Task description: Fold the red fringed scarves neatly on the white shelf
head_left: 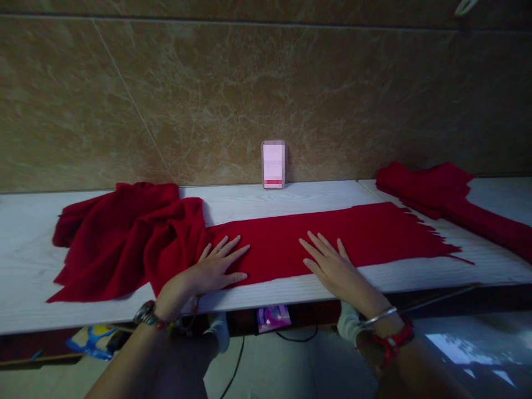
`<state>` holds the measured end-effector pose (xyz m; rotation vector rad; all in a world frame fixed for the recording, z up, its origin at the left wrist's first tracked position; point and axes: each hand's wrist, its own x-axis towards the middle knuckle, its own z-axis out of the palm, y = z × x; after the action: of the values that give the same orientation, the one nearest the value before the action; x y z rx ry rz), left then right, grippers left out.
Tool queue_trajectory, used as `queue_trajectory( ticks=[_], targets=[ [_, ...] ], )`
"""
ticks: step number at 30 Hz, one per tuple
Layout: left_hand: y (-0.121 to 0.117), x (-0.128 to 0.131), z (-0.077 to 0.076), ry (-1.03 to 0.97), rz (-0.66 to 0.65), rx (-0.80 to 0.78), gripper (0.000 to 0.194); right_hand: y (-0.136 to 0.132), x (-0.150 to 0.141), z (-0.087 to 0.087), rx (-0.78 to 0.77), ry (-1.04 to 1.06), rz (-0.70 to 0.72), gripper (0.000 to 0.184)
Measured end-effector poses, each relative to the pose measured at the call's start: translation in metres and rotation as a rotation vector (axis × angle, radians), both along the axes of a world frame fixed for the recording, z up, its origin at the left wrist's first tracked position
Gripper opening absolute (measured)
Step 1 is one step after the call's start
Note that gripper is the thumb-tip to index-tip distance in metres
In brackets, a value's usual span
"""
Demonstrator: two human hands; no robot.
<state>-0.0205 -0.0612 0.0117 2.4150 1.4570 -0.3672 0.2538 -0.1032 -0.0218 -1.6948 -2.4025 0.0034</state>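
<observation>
A long red cloth [274, 244], like a scarf, lies across a white wood-grain bench top [233, 194]. Its middle stretch is flat, the right end is ragged with a loose strand, and the left part is bunched in a heap [120, 238]. My left hand [218, 263] rests palm down on the flat stretch beside the heap, fingers spread, a ring on one finger. Further right, my right hand [330, 263] also lies flat on the cloth with spread fingers. Neither hand grips anything.
Another folded red cloth [432, 191] lies at the far right. A phone [273, 164] leans upright against the brown tiled wall [266, 83]. Under the bench edge are a purple packet [273, 318], a blue and yellow package [93, 339] and a black cable [236, 366] on the floor.
</observation>
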Motion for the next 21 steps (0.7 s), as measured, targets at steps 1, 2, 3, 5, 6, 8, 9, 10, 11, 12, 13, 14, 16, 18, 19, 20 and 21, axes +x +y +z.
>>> queue_trajectory(
  ticks=[1,2,3,5,6,8,9,10,11,12,13,14,16,18,19,20,21],
  targets=[
    [0.000,0.003,0.002,-0.004,0.023,0.012,0.063,0.001,0.003,0.002,-0.002,0.005,-0.069,0.046],
    [0.000,0.009,0.003,-0.009,0.056,0.037,0.062,0.002,0.005,0.004,-0.004,0.011,-0.133,0.047],
    [0.000,0.016,0.004,-0.017,0.094,0.076,0.061,0.004,0.007,0.005,-0.009,0.015,-0.181,0.048],
    [0.000,0.035,0.004,-0.046,0.148,0.182,0.060,0.007,0.008,0.009,-0.041,0.007,-0.216,0.050],
    [0.001,0.046,0.003,-0.066,0.152,0.230,0.060,0.009,0.008,0.010,-0.066,-0.005,-0.212,0.050],
    [0.002,0.066,0.000,-0.080,0.134,0.249,0.059,0.010,0.008,0.012,-0.122,-0.033,-0.196,0.050],
    [0.002,0.074,-0.001,-0.068,0.128,0.222,0.059,0.010,0.010,0.012,-0.140,-0.043,-0.196,0.049],
    [0.003,0.080,-0.002,-0.046,0.124,0.181,0.059,0.010,0.012,0.012,-0.148,-0.046,-0.204,0.049],
    [0.003,0.083,-0.004,-0.020,0.126,0.141,0.059,0.009,0.016,0.012,-0.148,-0.042,-0.222,0.049],
    [0.004,0.085,-0.005,0.004,0.128,0.111,0.060,0.009,0.022,0.011,-0.142,-0.035,-0.247,0.050],
    [0.005,0.085,-0.005,0.021,0.131,0.095,0.060,0.008,0.029,0.009,-0.129,-0.027,-0.275,0.050],
    [0.007,0.084,-0.006,0.032,0.132,0.090,0.060,0.007,0.037,0.007,-0.111,-0.020,-0.304,0.050],
    [0.010,0.081,-0.006,0.049,0.129,0.082,0.062,0.005,0.056,0.002,-0.065,-0.013,-0.360,0.050],
    [0.016,0.082,-0.003,0.059,0.115,0.070,0.065,0.001,0.073,-0.003,0.002,-0.010,-0.389,0.050],
    [0.020,0.085,-0.001,0.055,0.103,0.070,0.067,0.000,0.080,-0.005,0.043,-0.006,-0.390,0.049],
    [0.023,0.089,0.001,0.040,0.091,0.079,0.068,-0.002,0.085,-0.007,0.085,0.001,-0.382,0.049],
    [0.027,0.095,0.002,0.016,0.081,0.099,0.069,-0.004,0.089,-0.009,0.125,0.010,-0.365,0.049]
  ],
)
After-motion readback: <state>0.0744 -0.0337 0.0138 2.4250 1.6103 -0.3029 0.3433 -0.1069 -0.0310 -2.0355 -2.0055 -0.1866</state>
